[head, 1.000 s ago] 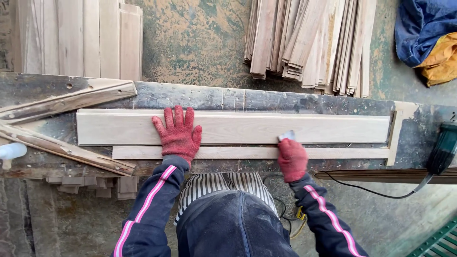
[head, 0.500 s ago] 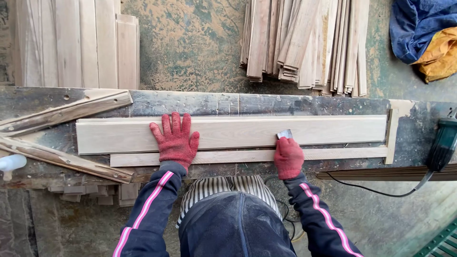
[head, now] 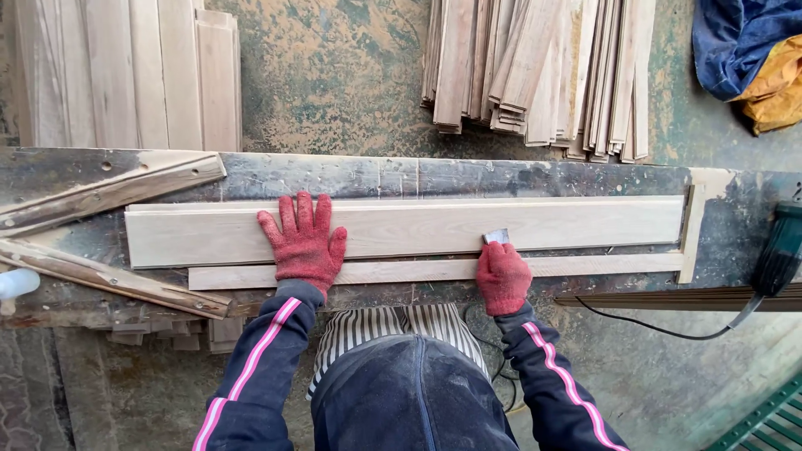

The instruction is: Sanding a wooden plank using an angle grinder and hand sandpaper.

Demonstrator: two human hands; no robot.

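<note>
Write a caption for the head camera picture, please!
Left hand flat on a long pale board; right hand grips a small grey pad against it.

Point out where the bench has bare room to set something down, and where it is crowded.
Bare patches: the dark bench strip beyond the long board, and the right end between the wooden stop and the power tool. Crowded: the left end, under two angled battens, and the front edge, where the left hand, right hand and narrow strip sit.
</note>
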